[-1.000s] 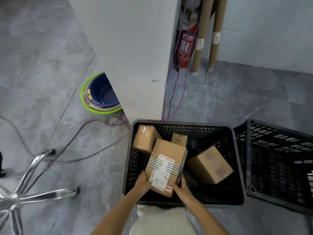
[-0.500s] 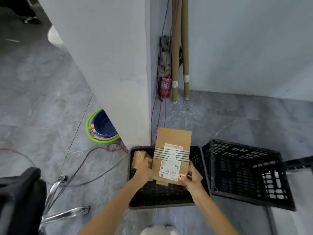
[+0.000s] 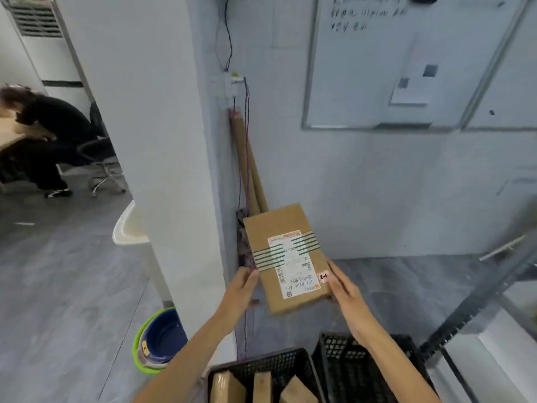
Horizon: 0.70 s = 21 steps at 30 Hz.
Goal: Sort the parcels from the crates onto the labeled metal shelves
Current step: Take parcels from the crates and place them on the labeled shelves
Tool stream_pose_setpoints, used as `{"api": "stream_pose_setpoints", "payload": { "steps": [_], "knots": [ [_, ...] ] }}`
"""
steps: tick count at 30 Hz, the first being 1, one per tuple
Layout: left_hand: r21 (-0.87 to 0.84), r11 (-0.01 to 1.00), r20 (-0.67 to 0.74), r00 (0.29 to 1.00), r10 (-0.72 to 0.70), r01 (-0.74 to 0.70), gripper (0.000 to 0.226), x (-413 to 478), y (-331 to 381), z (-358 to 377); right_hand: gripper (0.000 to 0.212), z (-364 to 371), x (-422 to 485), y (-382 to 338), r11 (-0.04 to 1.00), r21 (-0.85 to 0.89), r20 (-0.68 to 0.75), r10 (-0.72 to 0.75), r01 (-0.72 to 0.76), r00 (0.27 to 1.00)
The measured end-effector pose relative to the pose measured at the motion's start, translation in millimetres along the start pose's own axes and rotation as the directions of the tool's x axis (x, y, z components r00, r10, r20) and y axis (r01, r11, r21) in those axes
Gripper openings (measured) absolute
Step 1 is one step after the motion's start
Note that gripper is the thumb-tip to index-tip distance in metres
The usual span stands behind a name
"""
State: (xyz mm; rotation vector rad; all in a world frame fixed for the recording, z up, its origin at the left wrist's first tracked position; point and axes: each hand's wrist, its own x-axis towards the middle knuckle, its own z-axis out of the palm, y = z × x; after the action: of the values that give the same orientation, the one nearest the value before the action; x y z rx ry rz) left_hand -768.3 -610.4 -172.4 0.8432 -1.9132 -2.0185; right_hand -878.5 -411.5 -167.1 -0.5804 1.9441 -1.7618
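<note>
Parcel [image 3: 286,257] is up in the air between both hands, above the crates and in front of the corner of the pillar [image 3: 162,141], with its labelled face turned to the camera. The left hand [image 3: 239,289] grips the left edge, thumb and fingers closed on it. The right hand [image 3: 345,289] presses nearly straight fingers along the right edge near the lower corner.

To do this step well, I would keep the parcel squeezed between opposite edges, keep the right fingers off the small sticker [image 3: 323,277] and read its mark before turning. The metal shelf frame [image 3: 479,295] stands to the right, but its labels are not visible.

It is a flat, oblong box of brown cardboard. A band of green-striped tape [image 3: 263,258] crosses its middle over a white shipping label [image 3: 293,263] with barcodes. The sticker's handwriting is too blurred to read for certain.

Below, the near crate [image 3: 261,363] holds more parcels [image 3: 261,388]. A second crate [image 3: 363,353] sits just beside it.
</note>
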Motion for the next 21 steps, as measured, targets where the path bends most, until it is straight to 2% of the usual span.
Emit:
{"api": "stream_pose_setpoints", "payload": {
  "steps": [4,8,11,14,17,19,21],
  "knots": [
    [-0.063,0.978,0.019,0.98,0.198,-0.196,0.027,-22,70,25,0.033,-20,-21,-56,0.987,0.087,-0.062,-0.131,0.136,0.989],
    [-0.129,0.938,0.054,0.943,0.329,-0.321,0.023,-39,117,36,0.041,-37,-41,-100,0.943,0.124,-0.099,-0.299,0.31,0.949],
    [-0.249,0.904,0.114,0.917,0.383,-0.347,0.03,-49,137,39,0.062,-48,-56,-119,0.905,0.117,-0.14,-0.392,0.408,0.909],
    [-0.362,0.858,0.166,0.881,0.443,-0.363,0.032,-58,149,47,0.077,-53,-68,-129,0.875,0.197,-0.162,-0.416,0.443,0.895],
    [-0.418,0.825,0.179,0.856,0.484,-0.379,0.044,-65,159,53,0.075,-55,-77,-135,0.848,0.219,-0.204,-0.444,0.482,0.873],
    [-0.437,0.802,0.163,0.841,0.515,-0.407,0.052,-67,164,59,0.076,-58,-80,-137,0.845,0.207,-0.238,-0.446,0.494,0.863],
    [-0.479,0.774,0.125,0.841,0.526,-0.413,0.051,-69,170,68,0.089,-61,-82,-138,0.873,0.182,-0.24,-0.407,0.452,0.882]
  ]
}}
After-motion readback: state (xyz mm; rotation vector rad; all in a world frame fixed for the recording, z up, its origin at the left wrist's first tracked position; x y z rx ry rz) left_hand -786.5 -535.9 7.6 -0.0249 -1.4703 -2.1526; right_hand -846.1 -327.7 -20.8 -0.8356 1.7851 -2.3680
